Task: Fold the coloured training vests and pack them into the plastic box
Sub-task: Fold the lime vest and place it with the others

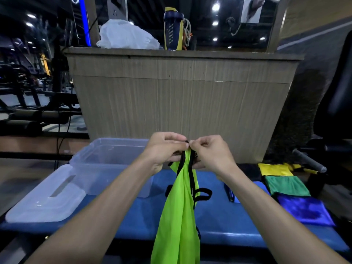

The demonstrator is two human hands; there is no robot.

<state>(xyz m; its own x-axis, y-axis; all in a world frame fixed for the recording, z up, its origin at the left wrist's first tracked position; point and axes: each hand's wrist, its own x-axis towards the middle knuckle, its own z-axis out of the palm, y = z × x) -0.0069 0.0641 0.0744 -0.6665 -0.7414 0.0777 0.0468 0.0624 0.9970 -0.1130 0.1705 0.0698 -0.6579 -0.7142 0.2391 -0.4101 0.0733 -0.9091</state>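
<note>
Dim room, bright spots overhead

Small ceiling lights (pixel 215 7) glare as white dots above me and a blue strip light (pixel 85 20) glows at upper left; the far left sinks into dark, my view bows at the edges, and the lid (pixel 43 202) shows soft sheen.

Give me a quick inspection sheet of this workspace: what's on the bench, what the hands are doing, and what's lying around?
Surface: blue padded bench, partly covered.
Job's things: lime green vest hanging from both hands; clear plastic box open, nothing seen inside; its lid lying beside it; folded yellow vest, green vest and blue vest in a row at the right.
Clutter: white plastic bag and shaker bottle on the wooden counter.
Grip: left hand and right hand both pinch the vest's top.
Cables: black cable hanging at the left.
Surroundings: gym machines, dim.
</note>
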